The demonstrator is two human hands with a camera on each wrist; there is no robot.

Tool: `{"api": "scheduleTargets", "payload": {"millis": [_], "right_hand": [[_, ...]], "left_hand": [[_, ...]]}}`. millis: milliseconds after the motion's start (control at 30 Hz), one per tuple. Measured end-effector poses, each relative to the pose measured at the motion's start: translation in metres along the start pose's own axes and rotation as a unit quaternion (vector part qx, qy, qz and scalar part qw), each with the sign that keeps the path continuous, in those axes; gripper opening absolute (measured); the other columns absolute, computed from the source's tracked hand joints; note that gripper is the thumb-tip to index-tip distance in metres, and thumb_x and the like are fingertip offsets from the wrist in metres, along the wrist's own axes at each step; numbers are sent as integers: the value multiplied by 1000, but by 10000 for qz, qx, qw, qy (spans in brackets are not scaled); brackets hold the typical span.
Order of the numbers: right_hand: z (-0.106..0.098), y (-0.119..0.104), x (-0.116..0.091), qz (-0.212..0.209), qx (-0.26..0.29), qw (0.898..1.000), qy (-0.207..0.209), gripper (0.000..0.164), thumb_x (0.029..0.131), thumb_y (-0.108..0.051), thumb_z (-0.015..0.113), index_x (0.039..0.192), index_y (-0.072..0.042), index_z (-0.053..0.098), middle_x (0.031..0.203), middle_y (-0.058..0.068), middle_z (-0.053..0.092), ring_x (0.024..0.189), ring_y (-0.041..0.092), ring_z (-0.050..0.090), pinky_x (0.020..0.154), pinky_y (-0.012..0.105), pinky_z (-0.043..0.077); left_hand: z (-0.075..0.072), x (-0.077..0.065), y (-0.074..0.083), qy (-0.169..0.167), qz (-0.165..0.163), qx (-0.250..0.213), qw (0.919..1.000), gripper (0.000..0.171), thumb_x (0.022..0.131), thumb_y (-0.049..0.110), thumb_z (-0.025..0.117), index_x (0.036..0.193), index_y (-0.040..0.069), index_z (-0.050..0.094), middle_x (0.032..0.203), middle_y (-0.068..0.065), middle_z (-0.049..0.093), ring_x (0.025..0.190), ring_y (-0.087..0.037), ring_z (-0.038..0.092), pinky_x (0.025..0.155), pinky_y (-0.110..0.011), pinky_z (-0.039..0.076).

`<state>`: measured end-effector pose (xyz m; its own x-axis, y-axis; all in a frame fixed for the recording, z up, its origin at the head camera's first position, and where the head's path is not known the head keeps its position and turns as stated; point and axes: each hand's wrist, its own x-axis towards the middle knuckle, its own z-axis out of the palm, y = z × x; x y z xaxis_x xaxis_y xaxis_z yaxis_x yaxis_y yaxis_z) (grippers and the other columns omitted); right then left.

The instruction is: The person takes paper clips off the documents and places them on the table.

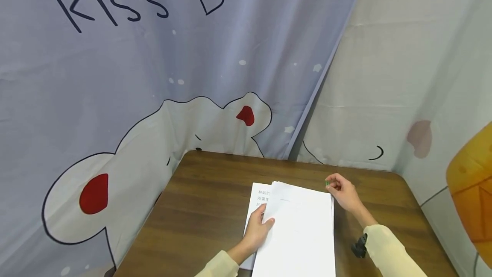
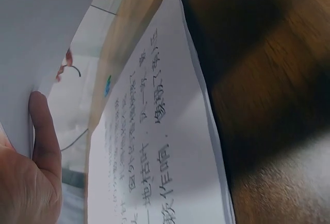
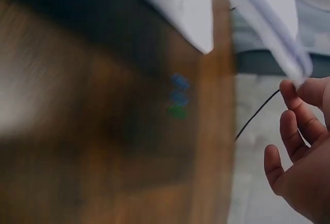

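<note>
In the head view my left hand [image 1: 256,229] grips the left edge of a few white sheets of paper [image 1: 297,234], thumb on top. Their upper faces look mostly blank, and they are lifted off the table. My right hand [image 3: 307,141] pinches their far right corner between thumb and index finger in the right wrist view, the other fingers loosely bent. Under the raised sheets lies another stack of paper [image 2: 154,146], its top page covered in Chinese characters. Most of this lower stack is hidden from the head view.
Small blue and green pieces, perhaps clips [image 3: 178,97], lie on the brown wooden table [image 1: 200,208] by the right hand. Printed curtains [image 1: 153,63] hang behind the table's far edge. A yellow-orange shape [image 1: 472,191] is at the far right.
</note>
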<state>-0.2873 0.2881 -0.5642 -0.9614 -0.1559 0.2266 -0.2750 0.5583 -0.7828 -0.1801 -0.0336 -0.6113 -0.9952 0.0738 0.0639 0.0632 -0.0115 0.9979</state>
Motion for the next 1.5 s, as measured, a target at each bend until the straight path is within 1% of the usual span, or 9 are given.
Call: {"api": "scheduleTargets", "payload": {"millis": [133, 367, 600, 700, 833, 933, 1133, 1300, 1500], "right_hand": [[2, 19, -5, 38, -468, 9989, -55, 18, 97, 1, 70, 115, 0, 66, 89, 9, 72, 75, 9, 60, 65, 24, 49], [6, 39, -14, 316, -601, 9975, -192, 14, 98, 5, 64, 111, 1, 64, 85, 11, 74, 80, 28, 71, 64, 27, 48], [11, 50, -20, 342, -881, 9946, -435, 13, 92, 5, 68, 102, -2, 65, 82, 6, 72, 75, 16, 66, 65, 27, 49], [10, 51, -22, 372, -976, 9940, -330, 13, 88, 5, 69, 98, -2, 67, 81, 4, 71, 75, 13, 64, 66, 27, 49], [7, 52, -23, 374, -1103, 9931, -136, 11, 86, 3, 69, 95, -3, 69, 81, 4, 71, 76, 15, 63, 68, 30, 49], [5, 53, -22, 370, -1211, 9919, -94, 9, 88, 1, 72, 95, -3, 70, 82, 4, 71, 76, 15, 63, 69, 32, 49], [4, 52, -23, 483, -1197, 9915, -168, 9, 90, -4, 74, 98, -4, 72, 84, 3, 72, 76, 13, 63, 71, 34, 49], [4, 55, -22, 445, -1277, 9902, -351, 13, 89, -5, 75, 101, -3, 73, 85, 2, 71, 77, 12, 61, 71, 34, 47], [3, 60, -24, 522, -1584, 9836, -684, 21, 87, -6, 78, 107, -6, 75, 88, -2, 69, 81, 14, 59, 76, 39, 40]], "left_hand": [[-8, -1, -2, 82, -23, 73, 9999, 49, 92, -11, 62, 141, -8, 58, 137, -26, 67, 116, -34, 70, 88, -29, 60], [-16, -4, -4, 173, -87, 69, 9998, 49, 93, -11, 62, 142, -7, 58, 141, -27, 64, 123, -39, 67, 96, -40, 60], [-15, -4, -5, 238, -113, 126, 9996, 49, 92, -11, 62, 141, -7, 58, 141, -26, 65, 125, -38, 66, 100, -42, 58], [-16, -4, -5, 241, -90, 134, 9996, 49, 93, -11, 62, 141, -8, 58, 141, -26, 65, 125, -38, 66, 101, -43, 57], [-20, -1, -4, 256, -18, 151, 9996, 47, 93, -11, 62, 140, -8, 58, 137, -27, 66, 119, -38, 69, 95, -40, 60], [-22, 1, -2, 288, -18, 191, 9994, 45, 93, -10, 62, 138, -8, 59, 134, -27, 67, 114, -34, 70, 90, -35, 61], [-23, 0, 1, 347, -3, 282, 9990, 45, 93, -10, 63, 138, -8, 59, 136, -27, 66, 117, -36, 69, 95, -43, 60], [-24, 0, 1, 396, -31, 336, 9986, 45, 93, -9, 63, 138, -6, 60, 137, -27, 65, 121, -38, 67, 100, -49, 57], [-25, -2, 0, 366, -69, 259, 9990, 45, 93, -9, 63, 138, -6, 59, 137, -27, 65, 120, -38, 68, 99, -49, 58]]}}
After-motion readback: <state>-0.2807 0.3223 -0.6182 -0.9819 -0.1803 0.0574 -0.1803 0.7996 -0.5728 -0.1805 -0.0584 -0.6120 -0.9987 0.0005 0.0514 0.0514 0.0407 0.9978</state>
